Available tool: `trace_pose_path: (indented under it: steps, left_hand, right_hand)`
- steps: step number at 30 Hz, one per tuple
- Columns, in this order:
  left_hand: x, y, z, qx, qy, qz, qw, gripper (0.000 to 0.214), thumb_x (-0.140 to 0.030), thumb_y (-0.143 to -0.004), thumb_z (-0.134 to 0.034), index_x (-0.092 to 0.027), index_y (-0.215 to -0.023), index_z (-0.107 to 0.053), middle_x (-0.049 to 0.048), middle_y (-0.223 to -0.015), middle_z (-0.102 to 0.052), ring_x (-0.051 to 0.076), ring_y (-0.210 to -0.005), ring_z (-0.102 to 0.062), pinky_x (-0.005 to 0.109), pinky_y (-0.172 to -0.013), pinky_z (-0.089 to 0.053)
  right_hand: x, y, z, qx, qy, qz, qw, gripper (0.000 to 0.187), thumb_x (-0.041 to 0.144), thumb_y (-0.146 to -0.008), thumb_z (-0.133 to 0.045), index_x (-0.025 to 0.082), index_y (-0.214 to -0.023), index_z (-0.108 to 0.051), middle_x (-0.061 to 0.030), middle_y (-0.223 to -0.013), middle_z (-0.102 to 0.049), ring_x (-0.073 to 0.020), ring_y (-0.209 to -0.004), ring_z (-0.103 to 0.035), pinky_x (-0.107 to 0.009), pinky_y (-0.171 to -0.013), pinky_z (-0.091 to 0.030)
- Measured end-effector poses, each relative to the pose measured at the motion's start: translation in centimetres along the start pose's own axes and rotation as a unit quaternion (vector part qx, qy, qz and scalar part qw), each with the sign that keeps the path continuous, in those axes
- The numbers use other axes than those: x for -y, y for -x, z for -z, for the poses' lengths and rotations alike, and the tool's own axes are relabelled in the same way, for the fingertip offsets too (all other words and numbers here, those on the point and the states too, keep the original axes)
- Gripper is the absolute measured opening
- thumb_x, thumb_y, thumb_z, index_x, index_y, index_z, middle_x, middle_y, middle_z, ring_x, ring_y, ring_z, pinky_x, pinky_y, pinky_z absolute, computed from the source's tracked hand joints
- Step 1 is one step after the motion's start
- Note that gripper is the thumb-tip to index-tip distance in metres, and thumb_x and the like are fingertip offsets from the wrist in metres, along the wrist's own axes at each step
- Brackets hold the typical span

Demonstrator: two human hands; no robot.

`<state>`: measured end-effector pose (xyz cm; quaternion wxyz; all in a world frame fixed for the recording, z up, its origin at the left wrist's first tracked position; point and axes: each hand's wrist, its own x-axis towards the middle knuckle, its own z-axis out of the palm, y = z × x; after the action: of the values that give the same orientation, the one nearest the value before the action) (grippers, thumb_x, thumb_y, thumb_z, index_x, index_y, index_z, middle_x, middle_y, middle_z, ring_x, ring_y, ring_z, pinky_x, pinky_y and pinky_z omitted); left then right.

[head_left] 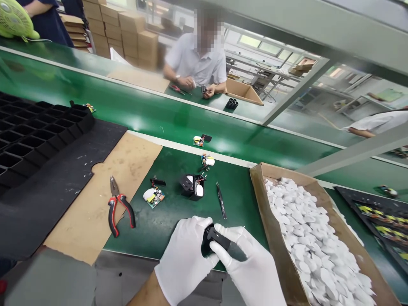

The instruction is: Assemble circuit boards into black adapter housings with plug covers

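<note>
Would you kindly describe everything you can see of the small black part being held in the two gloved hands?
The small black part looks like a dark plastic housing, matte, blocky, with a rounded lower left side and a flat rectangular piece on top. It sits low in the view above the near edge of the green mat. The white-gloved left hand cups it from the left, and the right hand pinches it from the right, hiding much of it.

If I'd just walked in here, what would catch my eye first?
Probably the two white-gloved hands, left and right, at the bottom centre, holding a small black part between them. Right of them sits a cardboard box heaped with white pieces. To the left, red-handled pliers lie on brown board.
</note>
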<state>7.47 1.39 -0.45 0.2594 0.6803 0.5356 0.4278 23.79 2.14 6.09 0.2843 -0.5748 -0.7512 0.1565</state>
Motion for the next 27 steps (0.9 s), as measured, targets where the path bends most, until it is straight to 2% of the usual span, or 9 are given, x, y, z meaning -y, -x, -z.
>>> trace_pose_path:
  steps: [5,8,15,18,20,24,27]
  left_hand:
    - [0.1,0.5,-0.5,-0.030,-0.021,0.000,0.999,0.059,-0.015,-0.081,-0.084,-0.021,-0.133,-0.058,0.0091,-0.114,-0.077,0.034,-0.100,-0.076,0.053,-0.087,-0.064]
    - [0.3,0.9,-0.7,-0.042,-0.027,-0.003,0.999,0.063,-0.012,-0.078,-0.085,-0.022,-0.134,-0.056,0.0095,-0.115,-0.076,0.034,-0.102,-0.075,0.053,-0.088,-0.064]
    - [0.4,1.7,-0.8,-0.055,-0.082,-0.034,0.995,0.079,-0.001,-0.077,-0.078,-0.021,-0.148,-0.050,0.0098,-0.123,-0.079,0.030,-0.094,-0.074,0.046,-0.081,-0.066]
    - [0.4,1.7,-0.7,-0.053,-0.113,-0.056,0.991,0.074,-0.001,-0.079,-0.073,-0.023,-0.147,-0.053,0.0096,-0.129,-0.078,0.030,-0.095,-0.075,0.045,-0.083,-0.066]
    - [0.6,1.6,-0.7,-0.049,-0.129,-0.065,0.988,0.067,-0.003,-0.083,-0.069,-0.023,-0.145,-0.054,0.0098,-0.127,-0.079,0.029,-0.094,-0.076,0.043,-0.082,-0.065]
    - [1.3,1.8,-0.8,-0.032,-0.154,-0.097,0.983,0.061,-0.007,-0.086,-0.065,-0.024,-0.144,-0.052,0.0095,-0.120,-0.081,0.028,-0.092,-0.079,0.040,-0.080,-0.066]
    - [2.3,2.5,-0.8,-0.028,-0.145,-0.097,0.984,0.060,-0.007,-0.089,-0.060,-0.027,-0.145,-0.052,0.0079,-0.120,-0.081,0.027,-0.093,-0.081,0.041,-0.083,-0.067]
  right_hand:
    - [1.0,1.0,-2.0,-0.080,0.069,-0.043,0.993,0.015,0.042,-0.100,-0.075,0.028,-0.104,-0.079,0.0021,-0.092,-0.078,-0.0180,-0.080,-0.077,-0.029,-0.072,-0.060]
    - [1.4,1.0,-2.6,-0.112,0.087,-0.035,0.989,0.020,0.045,-0.103,-0.071,0.027,-0.103,-0.078,0.0010,-0.090,-0.075,-0.0176,-0.077,-0.076,-0.029,-0.069,-0.060]
    - [1.2,1.6,-4.0,-0.152,0.111,-0.005,0.982,0.022,0.043,-0.105,-0.069,0.024,-0.107,-0.079,-0.0022,-0.092,-0.074,-0.0172,-0.074,-0.077,-0.028,-0.064,-0.062]
    - [0.4,2.4,-5.0,-0.185,0.108,0.010,0.977,0.019,0.037,-0.105,-0.070,0.023,-0.109,-0.082,-0.0064,-0.095,-0.078,-0.0200,-0.076,-0.079,-0.030,-0.064,-0.065]
    - [-0.2,3.1,-5.5,-0.199,0.102,0.021,0.974,0.018,0.031,-0.104,-0.070,0.022,-0.112,-0.084,-0.0105,-0.100,-0.082,-0.0236,-0.082,-0.082,-0.033,-0.069,-0.069]
    - [-1.2,4.2,-5.5,-0.198,0.095,0.051,0.974,0.021,0.025,-0.101,-0.071,0.026,-0.114,-0.087,-0.0134,-0.111,-0.086,-0.0278,-0.096,-0.086,-0.038,-0.085,-0.073]
    - [-1.3,4.1,-5.5,-0.150,0.059,0.051,0.986,0.023,0.034,-0.097,-0.077,0.032,-0.118,-0.087,-0.0122,-0.120,-0.086,-0.0302,-0.101,-0.086,-0.039,-0.086,-0.073]
